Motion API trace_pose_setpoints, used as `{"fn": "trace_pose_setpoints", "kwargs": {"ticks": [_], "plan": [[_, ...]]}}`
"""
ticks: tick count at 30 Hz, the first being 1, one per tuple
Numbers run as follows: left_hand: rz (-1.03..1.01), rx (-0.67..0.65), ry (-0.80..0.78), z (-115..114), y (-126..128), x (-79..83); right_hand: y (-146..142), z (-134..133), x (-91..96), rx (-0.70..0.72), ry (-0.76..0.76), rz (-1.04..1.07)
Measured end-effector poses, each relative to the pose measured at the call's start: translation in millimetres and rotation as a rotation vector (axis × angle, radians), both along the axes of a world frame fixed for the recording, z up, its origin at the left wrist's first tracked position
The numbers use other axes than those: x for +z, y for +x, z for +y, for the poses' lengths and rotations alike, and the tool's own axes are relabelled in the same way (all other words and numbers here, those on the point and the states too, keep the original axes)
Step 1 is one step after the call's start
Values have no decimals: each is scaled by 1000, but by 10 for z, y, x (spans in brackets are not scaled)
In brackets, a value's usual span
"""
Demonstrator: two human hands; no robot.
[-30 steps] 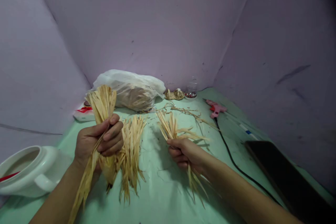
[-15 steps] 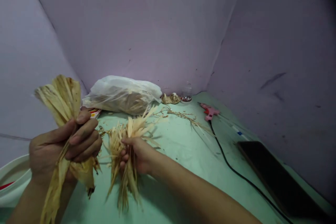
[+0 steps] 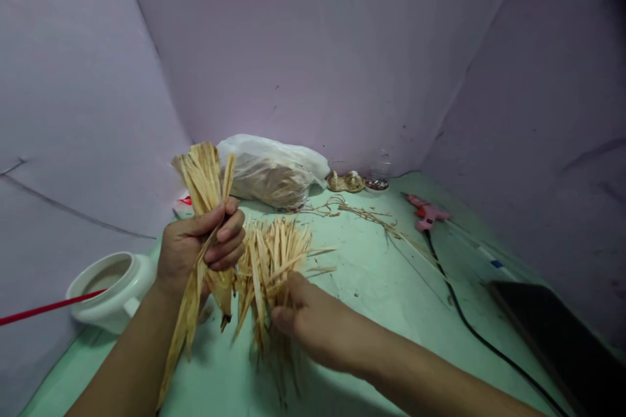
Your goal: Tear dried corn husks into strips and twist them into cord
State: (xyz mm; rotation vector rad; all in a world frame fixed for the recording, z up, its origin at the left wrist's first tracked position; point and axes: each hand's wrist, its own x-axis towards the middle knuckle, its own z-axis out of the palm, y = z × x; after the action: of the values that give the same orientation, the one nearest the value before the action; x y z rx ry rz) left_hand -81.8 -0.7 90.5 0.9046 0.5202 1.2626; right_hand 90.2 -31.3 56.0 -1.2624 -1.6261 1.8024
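Note:
My left hand [image 3: 198, 249] is closed round a bundle of dried yellow husk strips [image 3: 204, 177] and holds it upright above the green table [image 3: 372, 273]. Its lower ends hang down past my wrist. A loose pile of the same strips [image 3: 274, 249] lies on the table just right of that hand. My right hand [image 3: 313, 319] rests on the near end of this pile with its fingers curled onto the strips; whether it grips them is not clear.
A white plastic bag of husks [image 3: 271, 172] lies at the back. A white jug [image 3: 110, 287] with a red stick stands at left. A pink glue gun [image 3: 426, 214] with black cord [image 3: 469, 326], thin twigs [image 3: 364, 212], small woven pieces [image 3: 345, 181] and a dark tablet [image 3: 562, 339] lie at right.
My right hand has laid its bunch on the table pile and now rests at the pile's near end. My left hand with its bundle has come back beside the pile.

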Motion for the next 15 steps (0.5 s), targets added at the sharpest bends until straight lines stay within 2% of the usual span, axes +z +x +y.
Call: {"fn": "trace_pose_setpoints", "kwargs": {"ticks": [1,3,4,6,8,10,12,13,15], "plan": [[1,7,-9,3,0,4,66,-15,6,71,86,-188],[15,28,-49,14,8,8,208,2,-23,169,231,-404],[37,37,-88,22,18,7,279,38,-61,149,289,-454],[102,48,-197,44,47,-1,400,153,-178,-7,405,-577],[158,60,-299,68,78,-16,461,290,-332,-77,388,-699],[177,81,-345,87,92,-28,426,401,-485,-38,301,-671],[168,102,-339,93,78,-26,288,470,-596,45,237,-523],[161,111,-328,92,63,-20,189,494,-630,80,248,-428],[154,129,-309,90,31,-1,-37,539,-660,91,415,-262]]}}
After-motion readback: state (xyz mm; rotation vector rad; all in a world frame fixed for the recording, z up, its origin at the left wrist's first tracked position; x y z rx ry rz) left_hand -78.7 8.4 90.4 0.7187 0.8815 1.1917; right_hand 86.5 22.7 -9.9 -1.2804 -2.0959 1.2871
